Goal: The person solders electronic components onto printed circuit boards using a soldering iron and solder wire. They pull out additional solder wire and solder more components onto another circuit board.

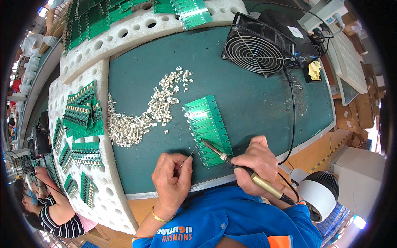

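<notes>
We see lettering (pixel 175 233) on the blue shirt (pixel 209 217).
Its capitals, white and orange, stand upside down; the label (pixel 295 32) on the black box (pixel 278 24) is too small for us to read.

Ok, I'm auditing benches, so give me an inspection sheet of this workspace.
Surface: green bench top, scuffed near the black fan.
Work items: green circuit board panel; soldering iron, tip at the panel's left part, contact unclear.
Clutter: loose heap of small pale connectors left of the panel; yellow piece beside the fan.
Hands: left hand pinches a thin wire; right hand grips the soldering iron.
Cables: black cable curves from beside the fan down toward the right hand.
Surroundings: white foam holding boards at left, a person in a striped top beyond; cardboard boxes at right.
</notes>
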The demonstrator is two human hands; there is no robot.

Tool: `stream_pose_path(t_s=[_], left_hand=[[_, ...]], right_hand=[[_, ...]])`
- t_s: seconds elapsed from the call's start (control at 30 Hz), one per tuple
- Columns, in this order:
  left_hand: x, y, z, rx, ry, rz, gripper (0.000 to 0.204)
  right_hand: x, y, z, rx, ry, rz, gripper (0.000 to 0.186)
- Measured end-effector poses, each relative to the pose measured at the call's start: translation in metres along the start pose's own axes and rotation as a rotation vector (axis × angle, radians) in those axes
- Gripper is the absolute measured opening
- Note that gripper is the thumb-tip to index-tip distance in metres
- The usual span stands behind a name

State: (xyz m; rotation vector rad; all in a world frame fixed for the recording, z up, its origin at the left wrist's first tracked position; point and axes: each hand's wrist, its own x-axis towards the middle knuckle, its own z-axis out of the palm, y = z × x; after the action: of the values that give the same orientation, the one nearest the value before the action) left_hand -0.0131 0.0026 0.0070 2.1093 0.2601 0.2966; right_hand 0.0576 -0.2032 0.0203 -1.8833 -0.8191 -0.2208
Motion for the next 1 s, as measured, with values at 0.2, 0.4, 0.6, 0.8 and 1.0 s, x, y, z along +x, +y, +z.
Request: stream_pose_path(t_s=[0.2,0.4,0.6,0.8,1.0], left_hand=[[-0.001,0.004,-0.002,-0.028,0.0,-0.044,0.015],[-0.002,0.001,-0.002,0.009,-0.02,-0.004,0.016],[0.001,0.0,-0.002,0.044,-0.07,0.065,0.027],[0.001,-0.003,-0.002,0.06,-0.103,0.095,0.035],[0.002,-0.002,-0.004,0.153,-0.174,0.162,0.043]], right_hand=[[0.013,0.011,-0.004,0.113,-0.01,0.059,0.021],[0.02,0.015,-0.008,0.144,-0.045,0.128,0.018],[0.025,0.019,-0.009,0.162,-0.092,0.15,0.017],[0.031,0.021,-0.011,0.179,-0.129,0.162,0.019],[0.04,0.025,-0.017,0.222,-0.201,0.198,0.02]])
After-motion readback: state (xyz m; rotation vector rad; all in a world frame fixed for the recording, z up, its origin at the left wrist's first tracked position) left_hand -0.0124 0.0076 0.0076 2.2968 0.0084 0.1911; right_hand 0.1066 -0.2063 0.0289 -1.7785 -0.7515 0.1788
